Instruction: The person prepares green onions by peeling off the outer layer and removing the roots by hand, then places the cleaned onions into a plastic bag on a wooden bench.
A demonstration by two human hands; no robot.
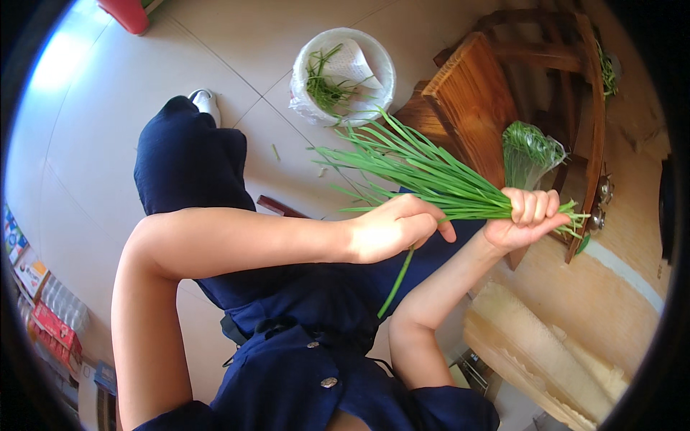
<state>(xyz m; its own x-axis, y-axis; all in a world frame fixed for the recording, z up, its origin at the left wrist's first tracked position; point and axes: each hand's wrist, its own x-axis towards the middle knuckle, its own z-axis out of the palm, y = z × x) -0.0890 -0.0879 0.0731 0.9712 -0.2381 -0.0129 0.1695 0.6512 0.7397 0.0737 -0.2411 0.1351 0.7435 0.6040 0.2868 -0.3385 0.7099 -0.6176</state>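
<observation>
My right hand [523,218] is closed around the pale cut ends of a bunch of long green leaves, likely garlic chives [431,172], whose tips fan out to the left. Just left of it, my left hand [399,229] touches the bunch's lower edge with curled fingers. A single green blade [397,285] hangs down from that left hand, pinched in it. Beyond the leaf tips, a white bin with a plastic liner [389,81] stands on the tiled floor, holding green scraps [326,89] and a sheet of paper bearing writing [353,62].
Right of the bin is a wooden chair or stool [474,97]. A clear plastic bag of greens [531,145] sits beside it, near a wooden frame [595,124]. Leaf scraps [276,152] lie on the floor. A red plastic object [126,16] is at the top left, packaged goods [54,323] at the left.
</observation>
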